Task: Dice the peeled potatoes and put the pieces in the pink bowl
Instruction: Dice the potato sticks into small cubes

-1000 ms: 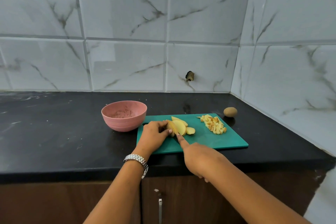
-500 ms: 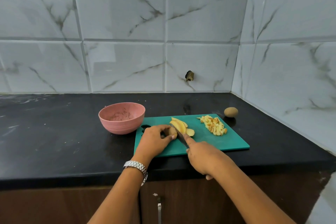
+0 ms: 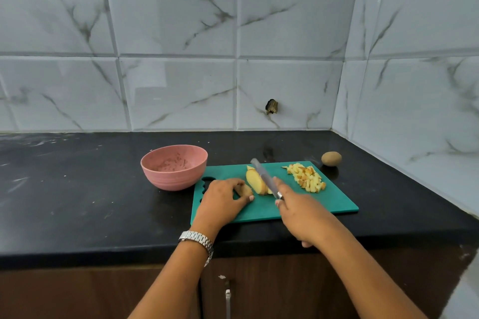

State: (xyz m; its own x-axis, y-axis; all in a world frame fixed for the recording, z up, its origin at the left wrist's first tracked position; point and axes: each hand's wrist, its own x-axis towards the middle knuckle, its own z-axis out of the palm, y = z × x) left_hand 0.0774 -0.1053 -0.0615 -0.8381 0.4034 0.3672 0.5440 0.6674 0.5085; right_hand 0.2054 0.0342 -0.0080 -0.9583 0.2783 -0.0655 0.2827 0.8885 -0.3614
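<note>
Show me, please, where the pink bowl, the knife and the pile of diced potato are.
pink bowl (image 3: 166, 179): head view, on its outer front wall.
knife (image 3: 263, 176): head view, mid-blade, above the slices.
pile of diced potato (image 3: 307, 179): head view, middle of the heap.

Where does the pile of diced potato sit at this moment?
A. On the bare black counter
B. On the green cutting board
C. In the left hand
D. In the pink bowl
B: the diced pieces lie heaped on the green cutting board, toward its far right corner.
</note>
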